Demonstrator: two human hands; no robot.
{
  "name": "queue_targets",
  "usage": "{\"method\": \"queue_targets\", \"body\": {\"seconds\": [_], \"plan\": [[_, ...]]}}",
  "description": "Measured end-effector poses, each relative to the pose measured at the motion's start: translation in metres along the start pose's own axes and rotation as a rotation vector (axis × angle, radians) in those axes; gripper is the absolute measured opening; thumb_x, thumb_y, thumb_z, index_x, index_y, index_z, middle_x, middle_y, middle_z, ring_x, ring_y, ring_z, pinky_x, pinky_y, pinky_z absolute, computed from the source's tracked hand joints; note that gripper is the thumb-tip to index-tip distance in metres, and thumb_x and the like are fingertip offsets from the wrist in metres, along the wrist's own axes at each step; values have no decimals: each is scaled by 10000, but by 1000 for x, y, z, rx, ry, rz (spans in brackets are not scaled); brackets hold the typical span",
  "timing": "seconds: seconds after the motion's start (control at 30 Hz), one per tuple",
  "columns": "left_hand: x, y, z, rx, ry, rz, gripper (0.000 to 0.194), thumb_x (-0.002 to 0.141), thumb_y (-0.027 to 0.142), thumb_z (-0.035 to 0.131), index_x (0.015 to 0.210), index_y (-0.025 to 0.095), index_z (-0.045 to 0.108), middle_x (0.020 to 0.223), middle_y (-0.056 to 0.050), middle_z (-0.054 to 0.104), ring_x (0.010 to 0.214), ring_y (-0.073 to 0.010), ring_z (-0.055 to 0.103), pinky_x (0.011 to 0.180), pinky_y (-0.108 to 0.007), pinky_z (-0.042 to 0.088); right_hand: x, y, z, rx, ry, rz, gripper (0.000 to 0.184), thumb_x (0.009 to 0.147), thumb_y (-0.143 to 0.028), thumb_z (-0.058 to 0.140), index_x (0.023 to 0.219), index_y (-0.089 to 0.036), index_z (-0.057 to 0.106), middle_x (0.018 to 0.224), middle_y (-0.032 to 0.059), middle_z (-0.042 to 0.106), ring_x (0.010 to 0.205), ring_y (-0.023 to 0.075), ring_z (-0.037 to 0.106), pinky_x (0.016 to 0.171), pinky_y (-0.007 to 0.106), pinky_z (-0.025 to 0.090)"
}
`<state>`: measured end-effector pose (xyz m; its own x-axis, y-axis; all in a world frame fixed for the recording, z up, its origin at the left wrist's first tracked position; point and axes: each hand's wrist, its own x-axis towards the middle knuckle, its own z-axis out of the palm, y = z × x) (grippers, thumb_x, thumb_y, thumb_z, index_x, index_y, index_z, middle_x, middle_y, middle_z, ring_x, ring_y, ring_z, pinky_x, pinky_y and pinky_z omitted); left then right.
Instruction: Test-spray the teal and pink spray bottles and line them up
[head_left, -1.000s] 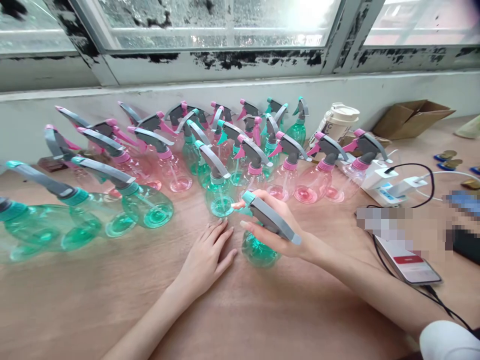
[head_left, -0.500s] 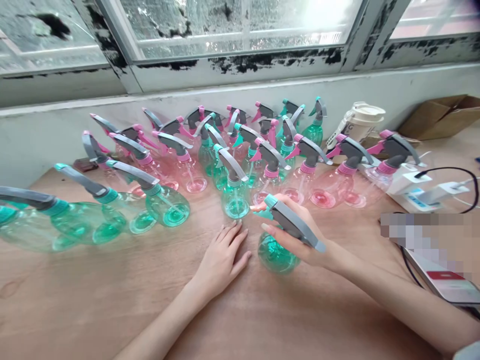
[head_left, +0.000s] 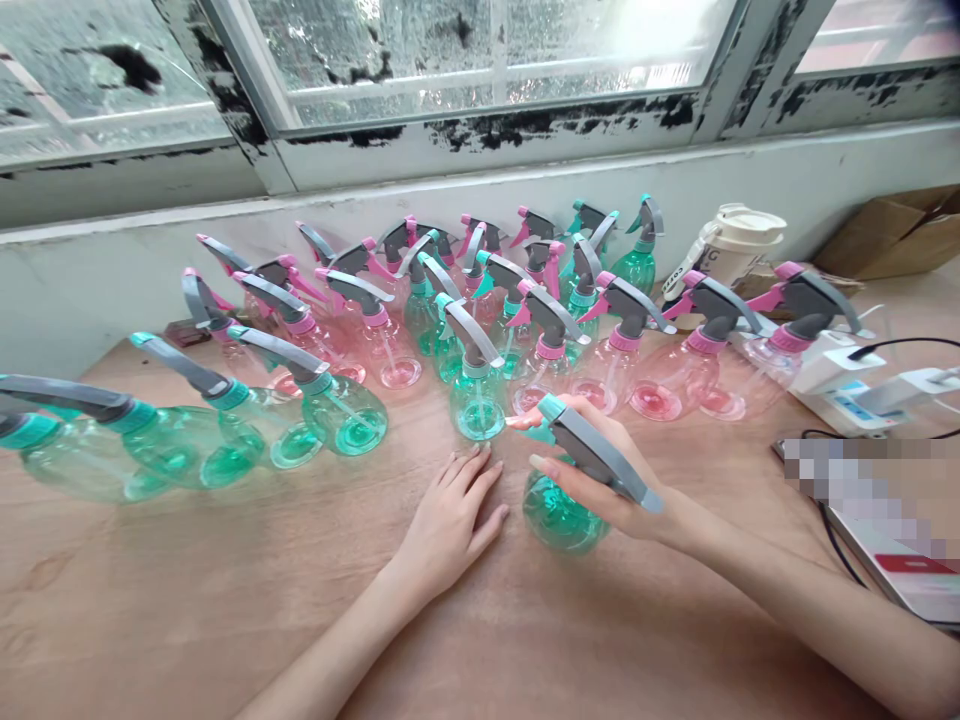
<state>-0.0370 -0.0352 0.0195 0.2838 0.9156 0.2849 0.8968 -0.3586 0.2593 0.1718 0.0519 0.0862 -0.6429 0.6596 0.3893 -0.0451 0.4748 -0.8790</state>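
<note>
My right hand (head_left: 624, 452) grips a green spray bottle (head_left: 562, 515) round the neck, below its grey and turquoise trigger head. The bottle's see-through body hangs below my fingers; whether its base touches the table I cannot tell. My left hand (head_left: 448, 522) lies flat on the wooden table (head_left: 225, 610), fingers stretched out and slightly apart, with nothing in it. Just beyond its fingertips stands another green spray bottle (head_left: 478, 405). To the right of that one, a pink spray bottle (head_left: 541, 378) stands partly behind my right hand.
Several green spray bottles (head_left: 345, 415) line the left side. Pink and green ones crowd together toward the wall under the window. At the right are a white lidded cup (head_left: 739, 245), a cardboard box (head_left: 885, 235), a white power strip (head_left: 844, 395) with cables, and a partly blurred flat device (head_left: 919, 570).
The whole view has shifted slightly, so everything appears a little further right. My right hand still grips the green spray bottle, and my left hand stays flat on the table.
</note>
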Motion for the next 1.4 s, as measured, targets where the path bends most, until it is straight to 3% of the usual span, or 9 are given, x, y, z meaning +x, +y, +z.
{"method": "queue_targets", "body": {"seconds": [0.1, 0.23, 0.33, 0.43, 0.53, 0.77, 1.2, 1.4], "plan": [[0, 1, -1, 8, -23, -6, 386, 962, 323, 520, 1303, 144, 546, 1390, -174, 544, 1312, -307, 488, 1091, -529, 404, 2, -4, 0, -43, 27, -15, 254, 873, -259, 646, 1107, -257, 548, 913, 9, 575, 666, 132, 557, 644, 273, 491], [0, 1, -1, 11, -22, -4, 412, 963, 322, 524, 1335, 144, 521, 1387, -168, 547, 1314, -307, 484, 1093, -528, 401, 6, -13, -2, -134, 72, -65, 77, 891, -251, 614, 905, -217, 546, 770, -11, 556, 629, 130, 529, 597, 269, 448], [0, 1, -1, 1, -7, -7, 414, 959, 328, 534, 1335, 156, 522, 1392, -162, 544, 1310, -300, 491, 1095, -517, 402, 6, -15, -3, -171, 68, -93, 71, 911, -233, 572, 856, -205, 537, 703, -19, 510, 610, 128, 490, 583, 273, 424], [0, 2, -2, -6, -8, -11, 406, 959, 330, 533, 1326, 157, 529, 1397, -165, 538, 1314, -297, 489, 1095, -511, 404, 3, -12, -3, -124, 59, -103, 43, 901, -215, 589, 925, -201, 556, 767, -19, 516, 590, 104, 483, 570, 257, 432], [0, 2, -2, 0, -18, -10, 407, 964, 326, 526, 1328, 144, 525, 1394, -170, 539, 1316, -298, 485, 1095, -514, 402, 1, -8, -2, -69, 68, -84, 179, 888, -210, 622, 1050, -224, 548, 845, -25, 515, 553, 74, 456, 530, 226, 427], [0, 2, -3, -22, 4, -11, 411, 955, 328, 536, 1335, 170, 526, 1398, -158, 541, 1315, -298, 489, 1088, -518, 409, -2, -5, 0, -130, 90, -77, 265, 897, -246, 622, 1153, -244, 555, 779, -32, 507, 576, 102, 483, 584, 251, 447], [0, 2, -2, -10, -6, -10, 410, 955, 320, 530, 1332, 160, 528, 1402, -165, 537, 1318, -302, 485, 1094, -525, 401, -3, -5, -1, -109, 77, -47, 256, 891, -238, 612, 1144, -242, 572, 864, 17, 575, 748, 167, 586, 634, 273, 495], [0, 2, -2, -15, 1, -15, 403, 956, 328, 529, 1332, 182, 530, 1400, -151, 542, 1321, -299, 486, 1091, -523, 407, -2, -2, -1, -58, 62, -35, 257, 892, -234, 610, 1143, -239, 557, 856, -5, 535, 639, 119, 520, 592, 263, 479]]}}
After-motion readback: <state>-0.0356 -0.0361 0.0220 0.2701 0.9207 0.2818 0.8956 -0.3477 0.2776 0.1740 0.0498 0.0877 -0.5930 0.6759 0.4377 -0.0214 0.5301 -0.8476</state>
